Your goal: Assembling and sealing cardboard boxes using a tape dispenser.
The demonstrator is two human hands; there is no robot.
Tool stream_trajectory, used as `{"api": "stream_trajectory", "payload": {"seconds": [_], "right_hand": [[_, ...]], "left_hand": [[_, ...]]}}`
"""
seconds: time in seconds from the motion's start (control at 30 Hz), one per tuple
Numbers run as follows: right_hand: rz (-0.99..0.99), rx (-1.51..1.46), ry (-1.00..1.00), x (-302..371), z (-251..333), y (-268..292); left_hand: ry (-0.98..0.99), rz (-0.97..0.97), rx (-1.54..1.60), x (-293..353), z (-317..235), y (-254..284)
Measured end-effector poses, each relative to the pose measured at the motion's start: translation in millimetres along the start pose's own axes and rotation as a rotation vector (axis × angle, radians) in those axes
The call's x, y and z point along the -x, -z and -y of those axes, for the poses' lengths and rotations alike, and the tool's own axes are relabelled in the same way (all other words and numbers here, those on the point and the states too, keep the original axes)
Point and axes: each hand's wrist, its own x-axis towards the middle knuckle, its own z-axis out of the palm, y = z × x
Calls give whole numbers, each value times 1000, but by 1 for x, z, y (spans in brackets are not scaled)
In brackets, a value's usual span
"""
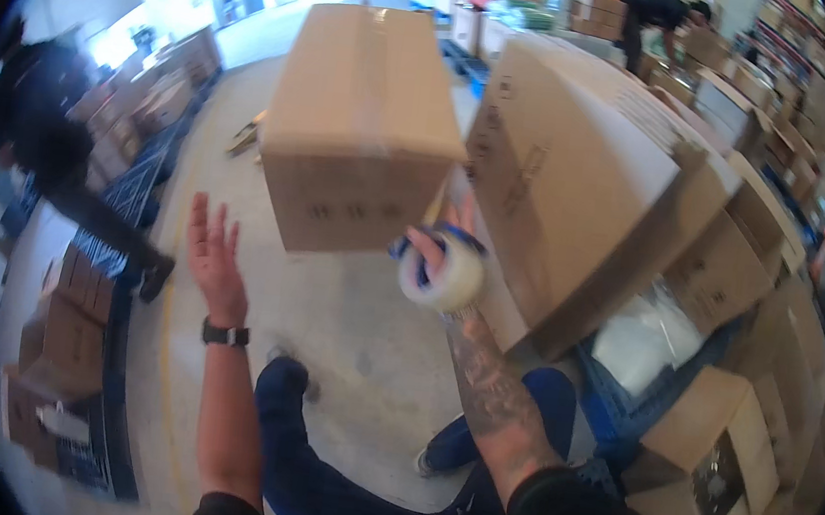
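A large cardboard box (368,102), its top seam taped, is in front of me; what bears it is hidden. My left hand (216,262) is raised left of the box, apart from it, fingers spread and nothing in them. A dark watch (225,335) circles that wrist. In my right hand (427,247), by the box's lower right corner, is a tape dispenser with a wide roll of clear tape (450,280) and blue parts. Some of its fingers reach up beside the box; I cannot tell whether they touch it.
Big flattened or leaning cartons (561,183) stand close on my right. Below them are a white plastic bag (647,343) and an open box (712,470). A person (54,129) walks at the left beside pallets of boxes; another person (664,18) bends over boxes at the far right.
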Motion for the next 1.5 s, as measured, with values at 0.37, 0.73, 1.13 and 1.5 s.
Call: {"api": "stream_trajectory", "payload": {"seconds": [0.37, 0.73, 1.13, 1.5], "right_hand": [[-38, 1129, -340, -189, -47, 251], [101, 1156, -330, -143, 33, 217], [569, 552, 135, -9, 239, 196], [658, 31, -209, 19, 209, 251]], "left_hand": [[552, 422, -329, 187, -20, 66], [378, 534, -488, 175, -41, 22], [-830, 1103, -797, 28, -124, -151], [-400, 710, -911, -83, -156, 41]]}}
